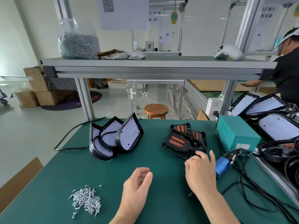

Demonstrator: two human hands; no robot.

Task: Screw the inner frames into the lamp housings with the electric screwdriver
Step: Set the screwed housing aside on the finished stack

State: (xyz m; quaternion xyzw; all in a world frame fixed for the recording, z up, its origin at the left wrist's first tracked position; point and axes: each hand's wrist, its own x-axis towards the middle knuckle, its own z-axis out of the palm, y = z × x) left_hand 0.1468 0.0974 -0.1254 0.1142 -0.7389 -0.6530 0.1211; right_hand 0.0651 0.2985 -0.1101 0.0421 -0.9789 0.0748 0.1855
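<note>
Screw pile (pixel 86 200), teal box (pixel 234 136), tangled cables (pixel 244 193)

The right hand (pixel 200 168) hides the near end of the front inner frame (pixel 179 143) and the front of the electric screwdriver (pixel 224 164). Whether it grips the frame is unclear. The right edge crops the lamp housings (pixel 278 126).

A green-topped bench (pixel 64 175) stands in a pale-walled room with a smooth grey floor (pixel 24 126). Above it, aluminium posts (pixel 85 97) carry a grey shelf (pixel 153 63), and a sheet of paper (pixel 124 13) with a printed code hangs over that. Beyond the bench sit a round wooden stool (pixel 156 109), stacked cardboard boxes (pixel 37 88) and a dark round mat (pixel 72 102). Bright light washes in from the left, and another person (pixel 288 70) works at the right
</note>
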